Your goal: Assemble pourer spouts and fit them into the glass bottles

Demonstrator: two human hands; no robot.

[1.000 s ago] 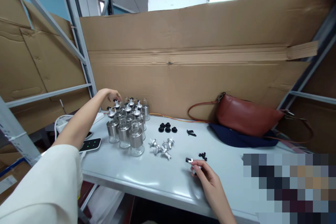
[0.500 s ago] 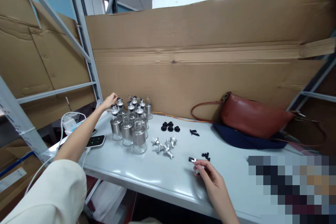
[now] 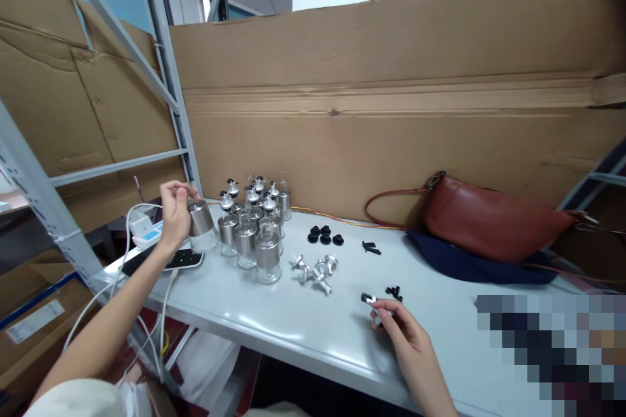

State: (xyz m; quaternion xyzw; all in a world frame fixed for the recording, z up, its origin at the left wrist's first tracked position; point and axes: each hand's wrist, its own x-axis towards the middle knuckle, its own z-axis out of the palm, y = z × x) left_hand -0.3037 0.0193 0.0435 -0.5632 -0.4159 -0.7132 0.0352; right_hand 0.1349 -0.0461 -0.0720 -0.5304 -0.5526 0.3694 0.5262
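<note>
My left hand is closed around the neck of a glass bottle with a brushed metal sleeve, tilted slightly at the left of the group. My right hand pinches a small silver spout top with a black tip, low over the right part of the table. Similar bottles with metal sleeves stand close together. Those behind carry silver and black tops, while front ones have bare glass necks. Several silver fittings lie in a heap between the bottles and my right hand.
Black round caps, flat black pieces and tiny black parts lie on the table. A brown bag rests on dark blue cloth. A phone-like device and cables are at left. Cardboard lines the back.
My left hand has come back from the rear bottles toward the left and now holds a bottle clear of the group. My right hand keeps its pinch on the spout top. The view has shifted slightly.
</note>
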